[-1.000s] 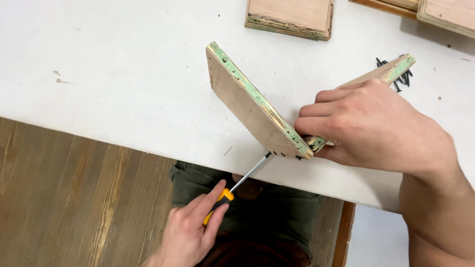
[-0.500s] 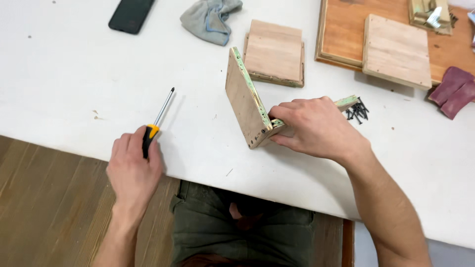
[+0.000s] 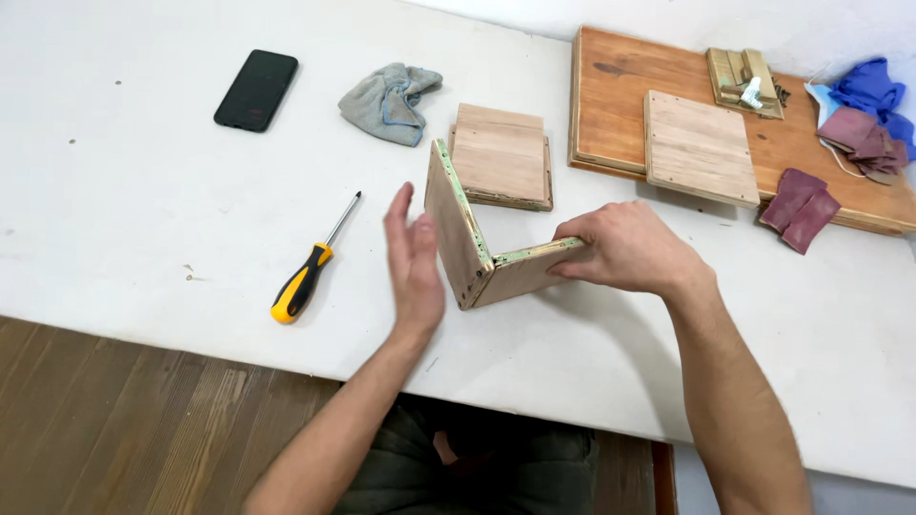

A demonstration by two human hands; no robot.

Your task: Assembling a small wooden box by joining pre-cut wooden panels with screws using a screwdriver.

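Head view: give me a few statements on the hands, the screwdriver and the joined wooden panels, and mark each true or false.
1. The right hand grips the end of the joined wooden panels. True.
2. The left hand holds the screwdriver. False: it lies on the white table, apart from the open left hand.
3. The two panels lie flat. False: they stand on edge, meeting at a corner.
4. A black phone lies left of a grey cloth. True.
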